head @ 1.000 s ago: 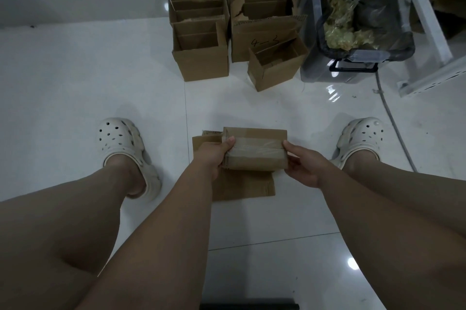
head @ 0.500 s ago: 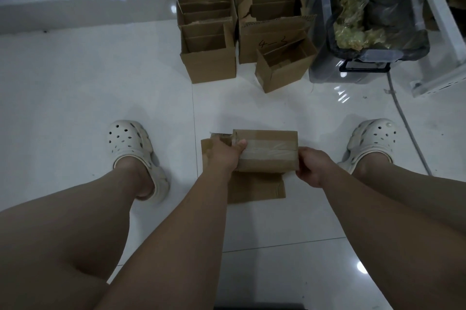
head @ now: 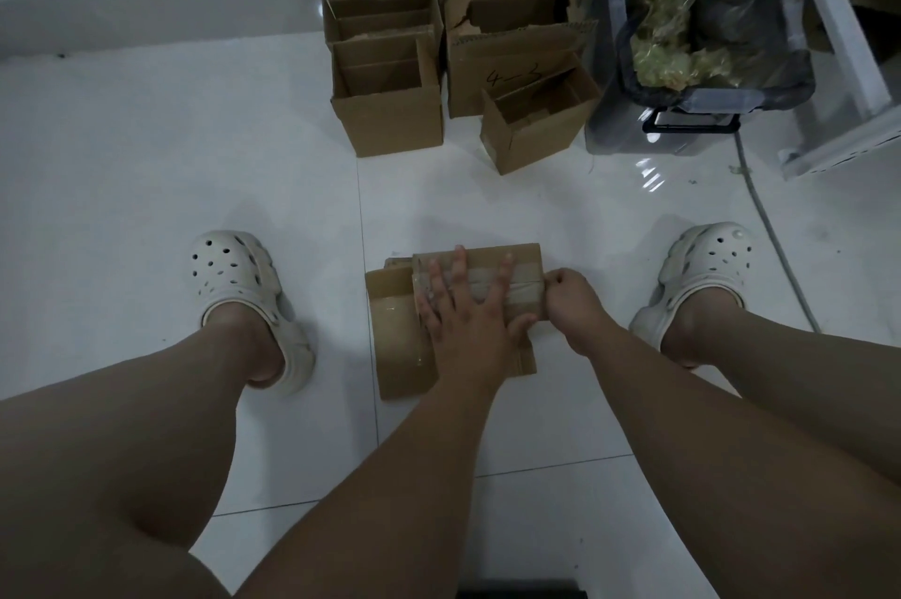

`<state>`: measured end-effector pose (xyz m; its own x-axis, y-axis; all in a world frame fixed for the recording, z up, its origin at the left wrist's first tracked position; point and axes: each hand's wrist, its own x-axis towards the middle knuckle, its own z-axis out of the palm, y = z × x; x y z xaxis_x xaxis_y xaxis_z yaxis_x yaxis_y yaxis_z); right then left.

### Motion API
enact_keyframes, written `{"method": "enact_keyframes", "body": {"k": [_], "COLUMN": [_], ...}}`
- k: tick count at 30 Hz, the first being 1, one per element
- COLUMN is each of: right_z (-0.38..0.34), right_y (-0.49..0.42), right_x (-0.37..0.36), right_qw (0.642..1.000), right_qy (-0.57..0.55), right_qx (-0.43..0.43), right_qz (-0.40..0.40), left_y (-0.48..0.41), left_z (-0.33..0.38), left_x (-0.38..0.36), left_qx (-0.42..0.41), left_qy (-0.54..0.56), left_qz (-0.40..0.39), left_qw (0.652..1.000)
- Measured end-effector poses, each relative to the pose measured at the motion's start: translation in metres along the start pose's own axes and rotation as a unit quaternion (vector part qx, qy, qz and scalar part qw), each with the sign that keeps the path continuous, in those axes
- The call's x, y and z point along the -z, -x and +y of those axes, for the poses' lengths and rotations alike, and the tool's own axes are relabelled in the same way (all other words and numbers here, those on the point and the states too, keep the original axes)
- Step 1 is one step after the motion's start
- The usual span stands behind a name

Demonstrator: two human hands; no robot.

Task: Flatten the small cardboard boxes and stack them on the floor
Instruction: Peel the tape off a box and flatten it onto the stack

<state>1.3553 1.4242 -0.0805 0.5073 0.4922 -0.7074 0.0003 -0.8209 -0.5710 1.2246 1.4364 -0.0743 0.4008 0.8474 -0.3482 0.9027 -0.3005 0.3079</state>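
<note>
- Brown taped cardboard box (head: 524, 264) now lies on the flattened pile (head: 400, 350) on the white floor tiles (head: 146, 169), between the feet; a moment earlier both hands hold it by its ends, just above that pile.
- Left hand (head: 463, 311) leaves the end and comes onto the top: palm down, fingers straight and spread, pressing the box.
- Right hand (head: 573, 306) stays at the right end, fingers curled round that edge.
- This looks like the squashing step; whether the box is fully flat I cannot tell.
- Several open boxes (head: 390, 111) stand upright by the wall, so much of the job seems left.
</note>
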Motion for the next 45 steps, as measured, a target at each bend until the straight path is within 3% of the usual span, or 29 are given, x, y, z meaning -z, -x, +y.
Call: {"method": "enact_keyframes", "body": {"k": [5,11,14,24,37,45], "right_z": [0.001,-0.001,-0.001,-0.005,0.001,-0.011], "right_y": [0.001,0.007,0.006,0.0,0.012,0.013], "right_x": [0.011,0.014,0.011,-0.001,0.011,0.019], "right_qw": [0.996,0.975,0.975,0.998,0.995,0.998], "right_qy": [-0.087,-0.198,-0.216,-0.001,-0.101,-0.011], "right_qx": [-0.002,-0.004,-0.007,0.04,0.012,0.043], "right_qz": [0.002,-0.098,-0.055,0.04,0.015,0.047], "left_y": [-0.004,-0.002,-0.002,-0.002,-0.002,0.0], "left_z": [-0.001,-0.004,-0.005,-0.004,-0.001,-0.003], "left_x": [0.003,0.007,0.007,0.005,0.011,0.011], "left_qx": [0.006,-0.003,-0.004,0.006,0.014,0.004], "left_qy": [0.024,0.039,0.043,0.031,0.047,0.046], "left_qz": [-0.005,-0.001,0.0,0.001,-0.009,0.003], "left_qw": [1.0,0.999,0.999,0.999,0.999,0.999]}}
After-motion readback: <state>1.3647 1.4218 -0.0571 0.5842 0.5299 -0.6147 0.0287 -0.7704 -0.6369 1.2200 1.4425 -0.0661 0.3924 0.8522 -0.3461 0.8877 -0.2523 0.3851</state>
